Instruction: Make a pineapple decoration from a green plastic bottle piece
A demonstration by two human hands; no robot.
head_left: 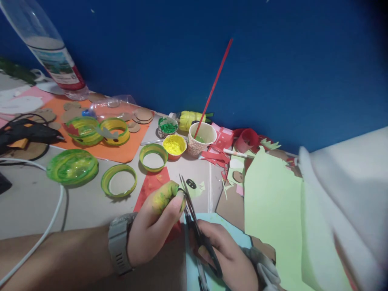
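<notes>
My left hand (159, 218), smeared with yellow and green paint, pinches a small black piece (181, 190) between thumb and fingertips. Most of that piece is hidden by the fingers. My right hand (224, 250) grips black-handled scissors (194, 218), their blades pointing up and away, slightly parted beside the left fingertips. Whether the blades touch the piece I cannot tell. Just beyond the blades, a black oval with pale dots (190, 184) lies on a light green paper shape (198, 189). A red sheet (154, 182) lies under my left hand, and a light blue sheet (236, 232) under the right.
Paint cups of yellow (175, 146) and green (167, 126) stand near a paper cup (194, 147) holding a red stick (214, 85). Green-painted rings (119, 181) lie leftward. A black glue gun (27, 133), white cable (56, 218) and bottle (57, 60) are left; green paper (273, 202) is right.
</notes>
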